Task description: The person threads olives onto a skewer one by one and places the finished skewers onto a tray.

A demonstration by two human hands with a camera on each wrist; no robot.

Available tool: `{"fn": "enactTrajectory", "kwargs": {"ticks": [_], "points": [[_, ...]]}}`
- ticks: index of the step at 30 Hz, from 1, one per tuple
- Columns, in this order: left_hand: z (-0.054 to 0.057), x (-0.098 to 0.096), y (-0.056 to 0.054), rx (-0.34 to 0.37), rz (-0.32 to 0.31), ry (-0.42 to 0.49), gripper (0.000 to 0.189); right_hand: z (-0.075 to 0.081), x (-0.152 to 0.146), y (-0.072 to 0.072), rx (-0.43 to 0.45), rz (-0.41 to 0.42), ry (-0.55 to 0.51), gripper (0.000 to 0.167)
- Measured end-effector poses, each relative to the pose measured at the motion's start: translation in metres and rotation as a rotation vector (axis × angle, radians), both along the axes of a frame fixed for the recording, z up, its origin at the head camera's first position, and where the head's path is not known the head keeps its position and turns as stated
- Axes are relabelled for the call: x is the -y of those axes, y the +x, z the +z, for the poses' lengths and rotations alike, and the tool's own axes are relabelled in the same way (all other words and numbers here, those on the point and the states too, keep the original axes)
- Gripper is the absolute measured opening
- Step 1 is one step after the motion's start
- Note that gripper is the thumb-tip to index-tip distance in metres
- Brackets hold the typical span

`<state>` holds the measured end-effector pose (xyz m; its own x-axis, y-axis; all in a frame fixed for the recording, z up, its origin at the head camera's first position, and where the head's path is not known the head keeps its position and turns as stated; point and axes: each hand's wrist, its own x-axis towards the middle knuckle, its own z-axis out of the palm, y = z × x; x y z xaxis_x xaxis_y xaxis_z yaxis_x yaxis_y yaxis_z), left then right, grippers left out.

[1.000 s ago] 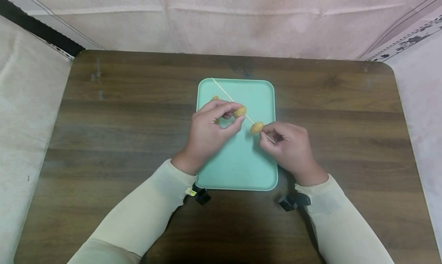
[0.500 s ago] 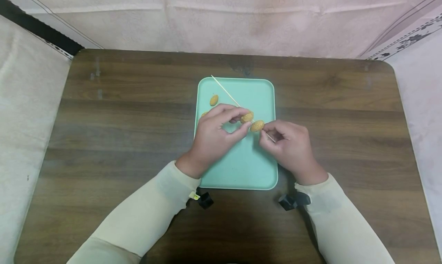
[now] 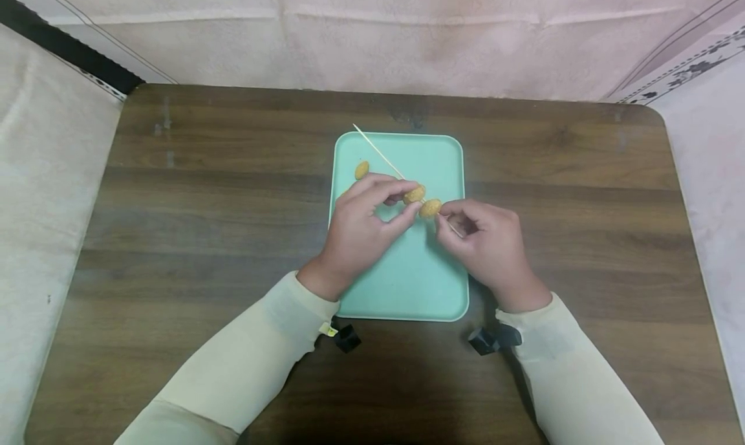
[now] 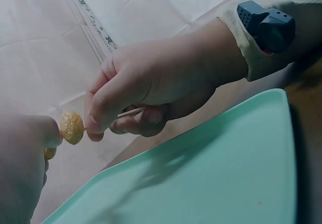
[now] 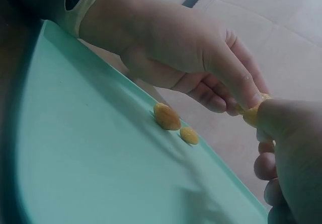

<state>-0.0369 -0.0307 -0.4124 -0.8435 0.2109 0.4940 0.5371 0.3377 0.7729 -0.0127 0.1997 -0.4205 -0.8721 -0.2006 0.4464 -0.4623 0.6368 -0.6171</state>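
A thin wooden skewer [image 3: 378, 151] slants over the mint-green tray [image 3: 401, 290]. Two golden, wrinkled pieces like baby potatoes are threaded on it, close together. The right hand [image 3: 489, 244] pinches the skewer near its lower end, just beside the nearer potato [image 3: 430, 208]. The farther potato [image 3: 415, 195] is pinched between thumb and fingers of the left hand [image 3: 367, 228]. In the left wrist view, the nearer potato [image 4: 72, 128] sits between the two hands, while the other is mostly hidden behind the left thumb.
Two loose potatoes lie on the tray near its edge, a larger one [image 5: 166, 117] and a smaller one [image 5: 189, 135] in the right wrist view. The tray stands on a brown wooden table [image 3: 221, 238]. Pale cloth [image 3: 372, 44] hangs behind the table.
The left hand has slid the farther potato down the skewer, towards the right hand and the nearer potato. During the last half second both hands have shifted only slightly.
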Motion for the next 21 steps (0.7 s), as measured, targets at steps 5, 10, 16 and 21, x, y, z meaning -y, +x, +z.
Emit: {"fn": "enactTrajectory", "kwargs": {"ticks": [5, 10, 16, 21], "points": [[0.0, 0.003, -0.003, 0.022, -0.016, -0.008, 0.03, -0.003, 0.001, -0.001, 0.047, 0.002, -0.027, 0.008], [0.004, 0.013, -0.01, 0.111, -0.025, -0.035, 0.049, -0.009, -0.002, -0.002, 0.039, -0.043, -0.054, 0.008], [0.01, 0.04, -0.03, 0.207, 0.057, -0.164, 0.058, -0.015, -0.007, -0.006, 0.096, -0.085, -0.09, 0.007], [0.005, 0.062, -0.046, 0.305, 0.121, -0.429, 0.059, -0.016, -0.007, -0.008, 0.13, -0.092, -0.101, 0.008]]}}
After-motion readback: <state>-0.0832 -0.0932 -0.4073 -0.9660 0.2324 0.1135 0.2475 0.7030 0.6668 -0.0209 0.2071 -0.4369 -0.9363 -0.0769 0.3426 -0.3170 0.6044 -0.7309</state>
